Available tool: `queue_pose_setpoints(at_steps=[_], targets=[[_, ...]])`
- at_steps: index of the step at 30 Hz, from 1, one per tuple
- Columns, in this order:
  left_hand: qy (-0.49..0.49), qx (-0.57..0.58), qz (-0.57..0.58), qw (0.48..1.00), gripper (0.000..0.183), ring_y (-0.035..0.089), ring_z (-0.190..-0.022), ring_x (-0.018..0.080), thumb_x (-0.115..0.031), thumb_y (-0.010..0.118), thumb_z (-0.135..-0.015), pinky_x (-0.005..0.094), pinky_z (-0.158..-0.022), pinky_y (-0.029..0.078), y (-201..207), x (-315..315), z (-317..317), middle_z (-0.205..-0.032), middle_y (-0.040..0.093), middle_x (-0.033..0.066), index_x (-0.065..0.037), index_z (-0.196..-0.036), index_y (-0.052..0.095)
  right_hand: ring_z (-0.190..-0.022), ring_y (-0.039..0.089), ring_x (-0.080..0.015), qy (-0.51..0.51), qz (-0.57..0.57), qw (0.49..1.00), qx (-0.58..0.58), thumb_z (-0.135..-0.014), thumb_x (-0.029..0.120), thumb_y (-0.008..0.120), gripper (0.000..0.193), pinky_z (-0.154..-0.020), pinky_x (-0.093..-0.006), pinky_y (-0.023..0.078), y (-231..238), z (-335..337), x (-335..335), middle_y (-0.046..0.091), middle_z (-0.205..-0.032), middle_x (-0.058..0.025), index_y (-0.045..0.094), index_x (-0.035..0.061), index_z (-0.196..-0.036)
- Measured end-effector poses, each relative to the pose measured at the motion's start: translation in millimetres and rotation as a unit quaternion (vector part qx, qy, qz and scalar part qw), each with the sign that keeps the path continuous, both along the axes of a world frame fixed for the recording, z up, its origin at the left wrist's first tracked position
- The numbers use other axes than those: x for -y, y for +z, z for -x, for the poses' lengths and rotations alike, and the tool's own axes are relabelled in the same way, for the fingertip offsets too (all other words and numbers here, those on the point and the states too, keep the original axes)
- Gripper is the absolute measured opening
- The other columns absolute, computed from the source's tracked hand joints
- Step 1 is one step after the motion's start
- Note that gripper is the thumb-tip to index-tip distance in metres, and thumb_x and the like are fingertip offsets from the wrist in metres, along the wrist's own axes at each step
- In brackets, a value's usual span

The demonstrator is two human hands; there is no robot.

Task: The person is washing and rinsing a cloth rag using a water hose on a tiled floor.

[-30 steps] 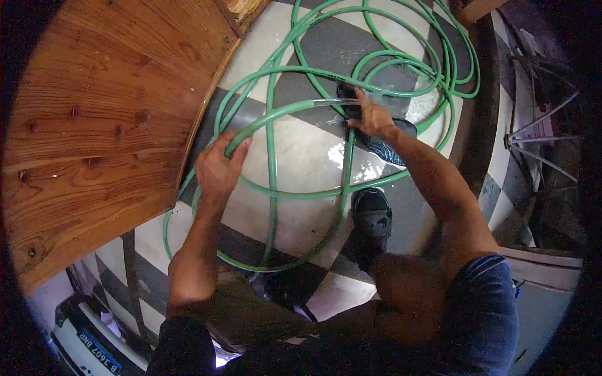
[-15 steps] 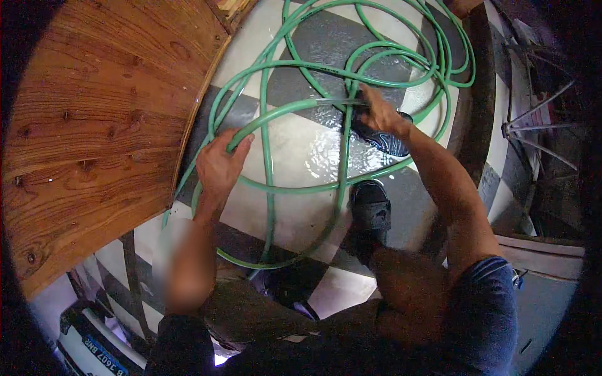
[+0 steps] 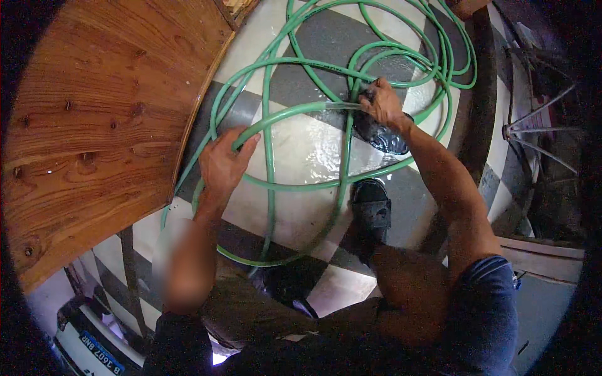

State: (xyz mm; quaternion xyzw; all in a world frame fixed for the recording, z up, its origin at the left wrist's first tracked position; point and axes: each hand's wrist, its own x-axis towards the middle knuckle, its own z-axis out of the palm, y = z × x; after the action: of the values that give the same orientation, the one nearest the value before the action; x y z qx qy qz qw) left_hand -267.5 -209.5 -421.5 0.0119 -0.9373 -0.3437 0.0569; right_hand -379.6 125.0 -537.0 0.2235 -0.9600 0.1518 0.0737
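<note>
My left hand (image 3: 224, 160) is closed around a green garden hose (image 3: 276, 118) close to its free end. From that end a clear stream of water (image 3: 343, 106) runs to the right and reaches my right hand (image 3: 382, 105). The fingers of the right hand are curled, with something dark among them that I cannot make out. Just below it lies a wet black shoe (image 3: 390, 141), partly covered by the hand. Nearer to me, a black slide sandal (image 3: 371, 202) sits at the end of my leg.
Loose coils of the same hose spread over the wet checkered tile floor (image 3: 295, 207). A wooden panel (image 3: 113, 113) stands at left. Metal spokes (image 3: 533, 128) and a dark ledge (image 3: 473, 125) are at right. Part of a white vehicle (image 3: 94, 341) shows at lower left.
My right hand has curled its fingers, which were spread out before, and they have risen slightly. The left hand and hose end have shifted a little to the right.
</note>
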Motion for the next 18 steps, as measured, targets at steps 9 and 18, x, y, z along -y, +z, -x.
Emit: queue_pose_setpoints(at_steps=[9, 18], targets=[[0.021, -0.008, 0.032, 0.999, 0.025, 0.058, -0.062, 0.0287, -0.031, 0.063, -0.071, 0.0360, -0.055, 0.044, -11, -1, 2, -0.068, 0.059, 0.0121, -0.009, -0.083, 0.061, -0.067, 0.051, -0.0242, -0.039, 0.213, 0.972, 0.087, -0.078, 0.010, 0.042, 0.025, -0.065, -0.0338, 0.042, 35, 29, 4, 0.053, -0.075, -0.0155, 0.048, 0.0019, -0.101], [0.053, 0.045, 0.006, 0.998, 0.028, 0.058, -0.067, 0.0298, -0.033, 0.063, -0.070, 0.0350, -0.059, 0.045, -9, -1, 2, -0.072, 0.060, 0.0139, -0.009, -0.084, 0.061, -0.061, 0.051, -0.0172, -0.218, 0.587, 0.757, 0.190, -0.077, 0.013, 0.050, 0.017, -0.058, -0.0300, 0.042, 98, 46, -3, 0.055, -0.072, -0.0087, 0.057, 0.0010, -0.087]])
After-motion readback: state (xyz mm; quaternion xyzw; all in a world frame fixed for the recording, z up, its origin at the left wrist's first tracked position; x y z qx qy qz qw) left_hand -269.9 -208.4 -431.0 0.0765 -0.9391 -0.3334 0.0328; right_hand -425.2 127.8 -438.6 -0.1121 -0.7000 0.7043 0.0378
